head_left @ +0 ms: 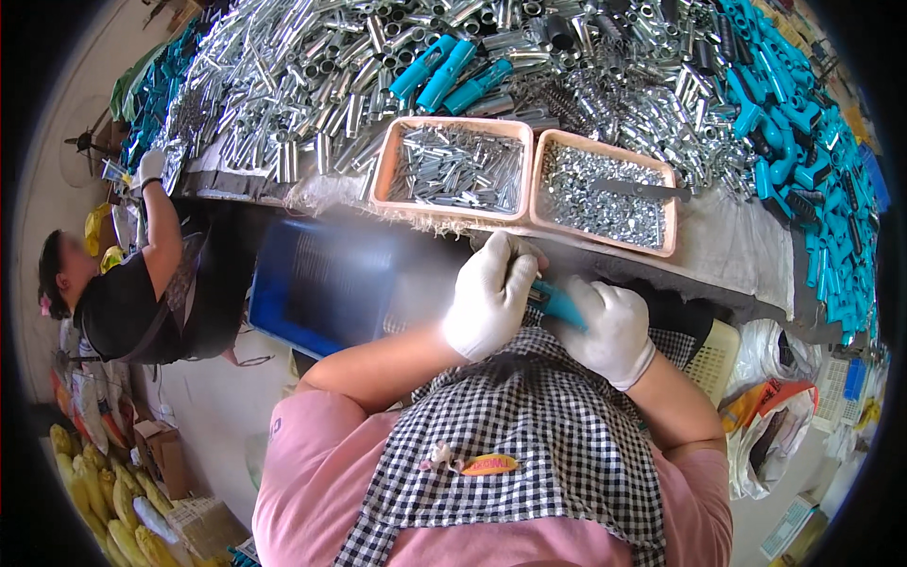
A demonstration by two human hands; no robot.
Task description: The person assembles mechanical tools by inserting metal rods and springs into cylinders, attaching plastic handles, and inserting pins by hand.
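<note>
Both my hands wear white gloves and meet in front of my chest, below the table's front edge. My right hand point(607, 333) is closed around a teal, elongated tool part point(559, 304). The far end of that part runs up to my left hand point(491, 295), whose fingers are curled round it and hide that end. Just beyond my hands on the table are two pink trays. The left tray point(380, 180) holds thin metal pins and strips; the right tray point(605, 244) holds small metal pieces, with a flat dark metal bar point(638, 190) lying across them.
Metal tubes point(283, 85) and springs are heaped behind the trays, with several teal parts point(444, 76) on top. More teal parts point(784, 142) pile up at right. A blue crate point(321, 283) stands below the table. Another person point(132, 293) works at far left.
</note>
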